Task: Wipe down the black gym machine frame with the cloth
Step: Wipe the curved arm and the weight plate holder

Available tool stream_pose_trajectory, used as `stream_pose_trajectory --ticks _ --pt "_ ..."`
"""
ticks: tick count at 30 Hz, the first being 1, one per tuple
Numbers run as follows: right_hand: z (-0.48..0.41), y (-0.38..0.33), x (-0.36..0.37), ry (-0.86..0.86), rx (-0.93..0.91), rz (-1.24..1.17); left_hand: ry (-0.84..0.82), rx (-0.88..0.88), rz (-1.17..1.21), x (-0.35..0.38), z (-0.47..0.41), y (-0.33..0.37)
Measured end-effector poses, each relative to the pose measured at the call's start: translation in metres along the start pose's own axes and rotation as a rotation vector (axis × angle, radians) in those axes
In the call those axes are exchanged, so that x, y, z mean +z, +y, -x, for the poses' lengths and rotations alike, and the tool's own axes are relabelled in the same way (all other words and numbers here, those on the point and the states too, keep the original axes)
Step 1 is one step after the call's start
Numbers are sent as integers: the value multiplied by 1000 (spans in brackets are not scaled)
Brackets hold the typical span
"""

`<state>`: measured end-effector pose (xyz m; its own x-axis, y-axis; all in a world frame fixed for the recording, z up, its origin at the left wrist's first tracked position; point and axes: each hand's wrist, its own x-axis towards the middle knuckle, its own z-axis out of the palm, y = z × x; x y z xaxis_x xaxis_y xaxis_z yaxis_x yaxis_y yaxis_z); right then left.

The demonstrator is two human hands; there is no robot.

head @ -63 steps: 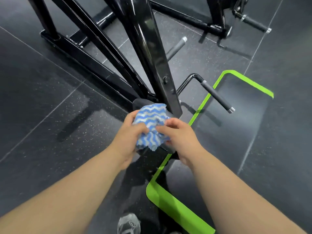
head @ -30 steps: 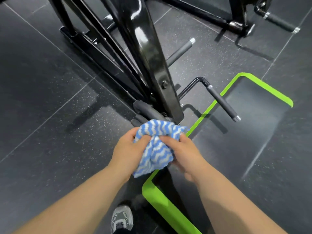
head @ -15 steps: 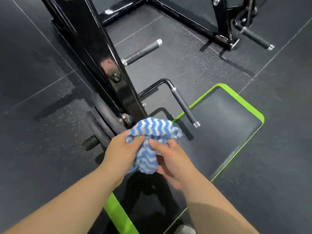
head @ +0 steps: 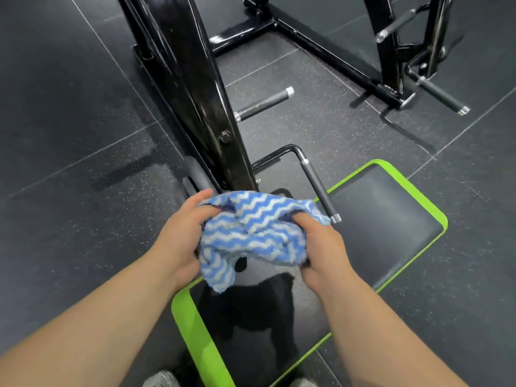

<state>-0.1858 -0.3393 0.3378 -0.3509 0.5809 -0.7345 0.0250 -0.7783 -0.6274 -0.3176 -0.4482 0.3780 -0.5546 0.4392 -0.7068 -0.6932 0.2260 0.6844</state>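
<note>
The glossy black steel gym machine frame [head: 192, 79] slants from the top centre down to mid-picture, reflective, with one bolt. Just below its foot, a crumpled blue-and-white zigzag terry cloth [head: 259, 230] is bunched between the left hand [head: 178, 241] and the right hand [head: 321, 252], each grip closed on it.

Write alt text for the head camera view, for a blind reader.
A left hand and right hand grip a crumpled blue-and-white cloth near a glossy black gym machine frame. A green-edged mat lies on the dark floor.
</note>
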Motion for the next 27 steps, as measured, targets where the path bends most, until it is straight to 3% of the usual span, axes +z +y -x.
stream_pose_trajectory --ticks 2,4,6,9,12,15,17,18,20,22,24,27 --pt "4 -4 11 -23 77 9 -128 -80 129 -13 1 13" --pt "8 -3 21 -58 126 98 -146 -89 146 -27 -3 20" --pt "13 0 26 -81 101 126 -24 1 20 -33 -8 21" --pt "18 -2 28 -150 -24 54 199 156 -432 -37 -8 17" --pt "18 -3 27 -29 -116 43 291 253 -388 -45 -13 19" --pt "18 -9 22 90 -163 193 83 205 -238 -47 -10 27" --pt "19 -18 16 -48 -94 173 -115 179 -231 -47 -4 29" --pt "20 -21 14 -148 -40 208 -153 195 -338 -48 -2 28" --pt "21 -23 10 -294 3 557 -70 317 -886 -48 -3 26" --pt "22 -19 12 -312 -95 1133 47 492 -1348 -48 -4 25" --pt "21 -15 21 -246 -197 1388 131 596 -1427 -51 -4 28" --pt "22 -6 50 -117 -448 1313 352 691 -1366 -69 -13 34"
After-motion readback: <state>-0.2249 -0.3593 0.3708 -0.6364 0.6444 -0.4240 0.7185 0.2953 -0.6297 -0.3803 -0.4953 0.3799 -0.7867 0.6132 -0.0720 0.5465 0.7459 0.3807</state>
